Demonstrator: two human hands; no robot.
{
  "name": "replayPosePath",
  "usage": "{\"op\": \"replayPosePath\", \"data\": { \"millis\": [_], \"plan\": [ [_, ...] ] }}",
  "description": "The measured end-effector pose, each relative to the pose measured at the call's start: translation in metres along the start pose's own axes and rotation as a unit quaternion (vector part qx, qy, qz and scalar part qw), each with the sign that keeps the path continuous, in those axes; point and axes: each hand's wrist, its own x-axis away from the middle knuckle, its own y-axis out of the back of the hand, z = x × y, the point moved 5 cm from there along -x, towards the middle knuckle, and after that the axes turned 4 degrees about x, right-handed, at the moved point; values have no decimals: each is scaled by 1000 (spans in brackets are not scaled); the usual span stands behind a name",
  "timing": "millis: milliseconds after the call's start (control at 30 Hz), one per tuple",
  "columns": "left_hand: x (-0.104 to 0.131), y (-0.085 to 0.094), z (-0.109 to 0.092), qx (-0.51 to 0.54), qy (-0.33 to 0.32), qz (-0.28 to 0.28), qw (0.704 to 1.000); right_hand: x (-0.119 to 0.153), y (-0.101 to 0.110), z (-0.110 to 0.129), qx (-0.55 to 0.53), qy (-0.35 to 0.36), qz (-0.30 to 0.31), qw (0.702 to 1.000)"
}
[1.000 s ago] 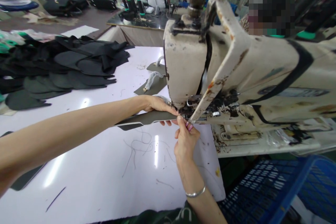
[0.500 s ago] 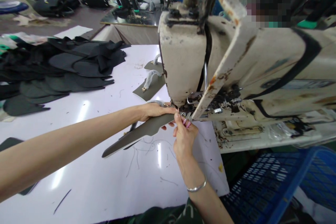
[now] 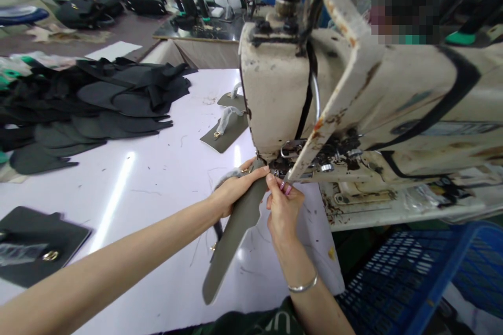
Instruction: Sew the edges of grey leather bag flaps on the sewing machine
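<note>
My left hand (image 3: 236, 188) grips a dark grey-green bag panel (image 3: 239, 225), thumb on top and fingers around its left edge. The panel slants from the sewing machine (image 3: 275, 89) toward me, its far end under the machine head around the needle area. A wrapped strap with gold hardware (image 3: 213, 246) hangs on the panel's left side. My right hand (image 3: 286, 209), a silver bangle on its wrist, is closed beside the panel's far right edge, thumb near the presser foot. Pink-handled scissors (image 3: 286, 187), partly hidden, appear in its fingers. The needle is hidden.
Black cut pieces (image 3: 118, 89) are heaped at the left back. Similar panels with wrapped straps lie beyond the machine (image 3: 226, 133) and at the left (image 3: 35, 241). A blue plastic basket (image 3: 408, 267) stands at the lower right. Loose threads lie on the white table (image 3: 129, 298).
The panel has swung round, its near end moving right and toward me. My left hand has turned with it and shifted its grip; my right hand has moved slightly right.
</note>
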Motion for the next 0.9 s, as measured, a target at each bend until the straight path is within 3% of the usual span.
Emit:
{"op": "replayPosePath", "data": {
  "millis": [133, 267, 400, 600, 900],
  "plan": [
    [5, -12, 21, 69, -33, -35, 996, -7, 9, 4, 18, -3, 13, 1000],
    [12, -29, 31, 149, -87, -71, 982, -13, 18, 15, 52, -17, 55, 997],
    [13, -37, 38, 178, -90, -105, 974, -19, 26, 19, 71, -21, 110, 991],
    [8, -41, 37, 200, -106, -118, 967, -27, 32, 21, 94, 6, 118, 989],
    [-1, -41, 20, 169, -163, -115, 965, -28, 28, 29, 93, 53, 137, 985]
  ]
}}
